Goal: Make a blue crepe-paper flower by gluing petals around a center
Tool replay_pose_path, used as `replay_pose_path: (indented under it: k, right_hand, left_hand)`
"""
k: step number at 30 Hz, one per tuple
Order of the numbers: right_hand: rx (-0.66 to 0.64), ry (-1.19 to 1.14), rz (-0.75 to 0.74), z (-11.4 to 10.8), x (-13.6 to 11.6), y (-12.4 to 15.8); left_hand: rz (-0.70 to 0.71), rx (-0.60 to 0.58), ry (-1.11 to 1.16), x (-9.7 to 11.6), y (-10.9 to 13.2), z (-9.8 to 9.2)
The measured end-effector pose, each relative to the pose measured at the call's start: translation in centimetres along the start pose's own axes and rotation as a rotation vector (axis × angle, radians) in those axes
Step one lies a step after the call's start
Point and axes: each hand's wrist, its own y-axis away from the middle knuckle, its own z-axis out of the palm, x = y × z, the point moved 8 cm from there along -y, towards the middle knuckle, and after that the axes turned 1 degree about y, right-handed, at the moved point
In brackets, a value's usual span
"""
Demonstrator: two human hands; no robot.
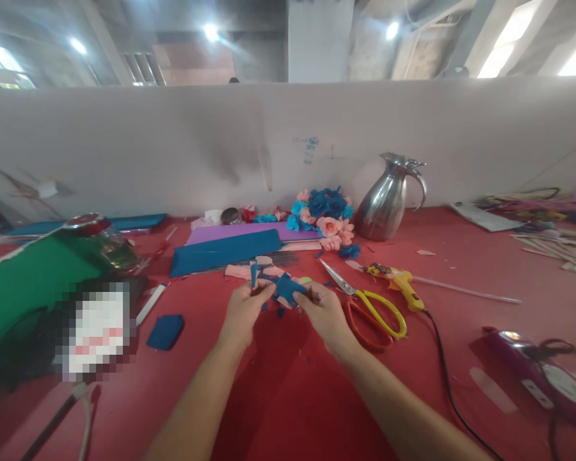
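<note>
My left hand (pixel 247 307) is closed, pinching a narrow upright piece of blue paper (pixel 253 274). Just to its right, a larger blue paper piece (pixel 287 289) is pinched between the thumb and fingers of my right hand (pixel 324 312). The left fingertips come close to that piece; whether they touch it I cannot tell. Beneath and behind both hands lie pink paper scraps (pixel 239 272) and small blue bits. Scissors (pixel 365 304) with one red and one yellow handle lie beside my right hand, blades partly apart. A stack of blue paper squares (pixel 166 331) sits left of my left hand.
A yellow glue gun (pixel 403 286) with a trailing cord lies right of the scissors. Behind are paper flowers (pixel 326 214), a steel jug (pixel 386 198) and a blue sheet (pixel 225 251). A jar (pixel 108 243) stands left; a purple device (pixel 537 368) lies right on the red table (pixel 288 410).
</note>
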Motion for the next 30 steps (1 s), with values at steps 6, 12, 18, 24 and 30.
replay_pose_path:
  k: [6, 12, 18, 24, 30]
  right_hand:
    - [0.004, 0.016, -0.01, -0.1, -0.1, 0.0]
    - [0.032, 0.015, -0.012, -0.3, -0.8, 0.1]
    - [0.03, -0.008, 0.008, -0.2, -1.0, 0.2]
    - [0.027, -0.007, 0.008, -0.1, -1.0, 0.3]
    - [-0.007, -0.035, 0.044, 0.3, -0.5, 0.3]
  left_hand:
    - [-0.076, 0.009, 0.049, 0.8, 0.9, 0.8]
    - [-0.08, 0.058, 0.039, 1.3, 1.2, 0.7]
    - [-0.08, 0.063, 0.007, 1.1, 1.0, 0.5]
    - [-0.072, 0.055, 0.003, -0.2, 0.4, 0.1]
    - [-0.033, -0.133, 0.006, -0.2, 0.4, 1.6]
